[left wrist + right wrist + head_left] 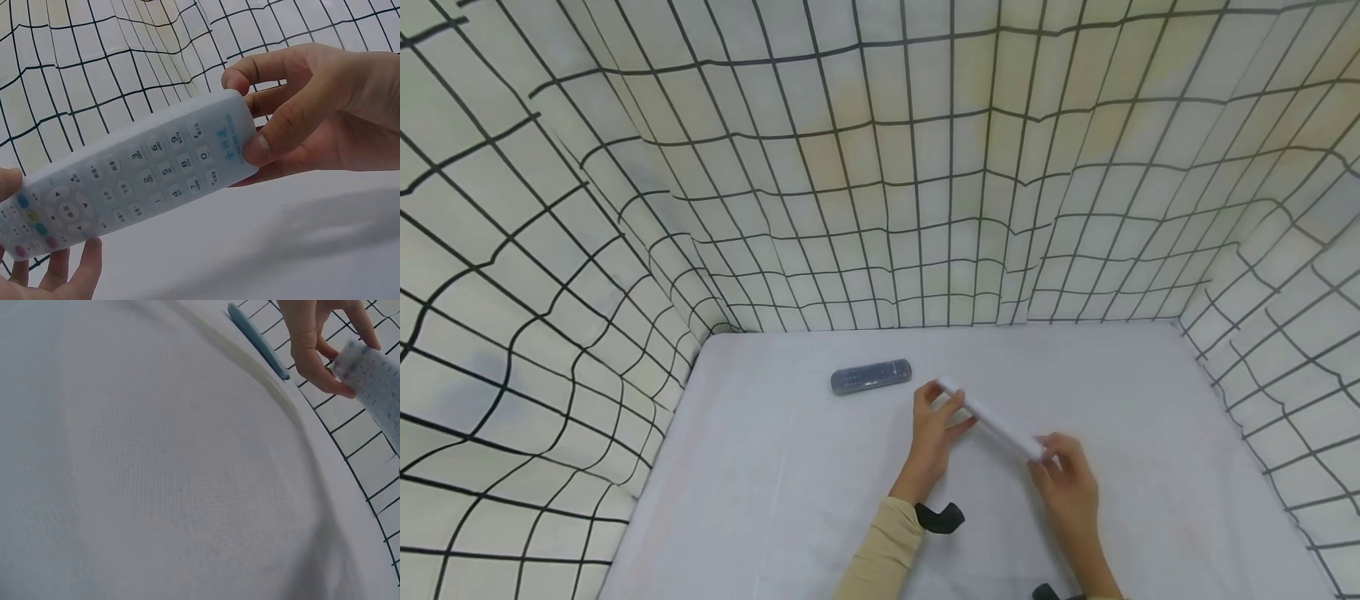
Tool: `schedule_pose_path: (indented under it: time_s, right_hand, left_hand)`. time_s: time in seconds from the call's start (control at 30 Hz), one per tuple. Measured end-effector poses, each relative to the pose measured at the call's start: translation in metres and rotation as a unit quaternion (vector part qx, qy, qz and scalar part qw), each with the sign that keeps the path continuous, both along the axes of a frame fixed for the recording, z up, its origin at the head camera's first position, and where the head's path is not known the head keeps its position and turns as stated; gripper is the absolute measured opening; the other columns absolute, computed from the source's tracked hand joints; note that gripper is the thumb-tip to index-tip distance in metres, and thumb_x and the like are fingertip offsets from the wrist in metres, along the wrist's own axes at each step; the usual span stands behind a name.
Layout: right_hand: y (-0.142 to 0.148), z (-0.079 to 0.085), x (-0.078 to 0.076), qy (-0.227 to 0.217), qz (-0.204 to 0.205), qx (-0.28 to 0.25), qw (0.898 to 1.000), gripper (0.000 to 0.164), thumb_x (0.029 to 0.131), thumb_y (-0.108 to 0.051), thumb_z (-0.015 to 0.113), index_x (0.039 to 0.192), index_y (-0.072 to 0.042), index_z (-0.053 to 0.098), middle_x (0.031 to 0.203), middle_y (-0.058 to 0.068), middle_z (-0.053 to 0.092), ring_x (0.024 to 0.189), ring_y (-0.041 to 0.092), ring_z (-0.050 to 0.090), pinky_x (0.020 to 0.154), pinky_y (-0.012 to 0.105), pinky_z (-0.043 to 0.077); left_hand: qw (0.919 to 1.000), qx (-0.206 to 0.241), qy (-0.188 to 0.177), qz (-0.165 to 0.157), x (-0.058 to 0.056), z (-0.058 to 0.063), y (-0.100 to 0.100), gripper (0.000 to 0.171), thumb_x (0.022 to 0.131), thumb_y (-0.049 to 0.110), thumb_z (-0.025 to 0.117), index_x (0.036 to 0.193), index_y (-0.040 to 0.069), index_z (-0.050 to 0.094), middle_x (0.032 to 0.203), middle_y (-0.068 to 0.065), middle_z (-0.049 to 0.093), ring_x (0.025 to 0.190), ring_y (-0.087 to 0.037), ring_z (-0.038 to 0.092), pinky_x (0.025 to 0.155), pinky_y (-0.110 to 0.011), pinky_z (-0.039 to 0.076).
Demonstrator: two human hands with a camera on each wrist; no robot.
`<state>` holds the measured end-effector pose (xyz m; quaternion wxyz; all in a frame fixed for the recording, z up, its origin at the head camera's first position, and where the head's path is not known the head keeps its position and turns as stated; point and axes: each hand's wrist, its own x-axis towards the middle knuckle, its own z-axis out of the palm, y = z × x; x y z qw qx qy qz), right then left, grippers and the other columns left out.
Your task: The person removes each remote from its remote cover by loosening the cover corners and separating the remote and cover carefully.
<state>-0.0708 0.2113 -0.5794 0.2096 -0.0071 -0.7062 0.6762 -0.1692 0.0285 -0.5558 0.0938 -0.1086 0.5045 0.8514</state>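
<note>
Both hands hold a white remote control (994, 421) above the table, one at each end, and it slants down to the right in the head view. My left hand (931, 429) grips the end with the coloured buttons. At the number-key end, my right hand (1070, 482) pinches the remote, its thumb (256, 149) on the button face in the left wrist view. In that view the button face of the white remote (144, 172) shows plainly. Only part of the left hand (75, 275) appears there, its fingertips at the remote's edges.
A dark blue-grey remote control (871, 377) lies on the white-covered table (760, 467), left of and beyond the left hand. White walls with a black grid (880, 200) rise behind the table and at both sides. A black band (940, 518) sits at the left wrist.
</note>
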Motion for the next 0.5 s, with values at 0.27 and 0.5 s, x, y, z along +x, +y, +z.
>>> schedule_pose_path:
  time_s: [0.27,0.5]
  right_hand:
    - [0.004,-0.002,0.004,-0.039,0.059,0.033,0.997,0.029,0.083,0.018,0.066,0.105,0.005,0.052,0.13,0.017,0.052,0.124,0.009,0.052,0.102,0.017,0.044]
    - [0.015,-0.007,0.006,-0.008,0.151,0.035,0.988,0.032,0.093,0.011,0.059,0.124,0.008,0.051,0.137,0.025,0.048,0.13,0.008,0.05,0.102,0.017,0.044]
  left_hand:
    - [0.9995,0.011,0.029,0.003,0.0,-0.001,-0.01,0.068,0.09,0.011,0.074,0.144,0.006,0.034,0.152,-0.017,0.027,0.12,-0.035,0.056,0.089,-0.05,0.056]
    - [0.9988,0.005,0.048,0.002,0.002,-0.003,-0.018,0.064,0.089,0.007,0.072,0.142,0.005,0.036,0.15,-0.016,0.029,0.113,-0.029,0.059,0.089,-0.05,0.056]
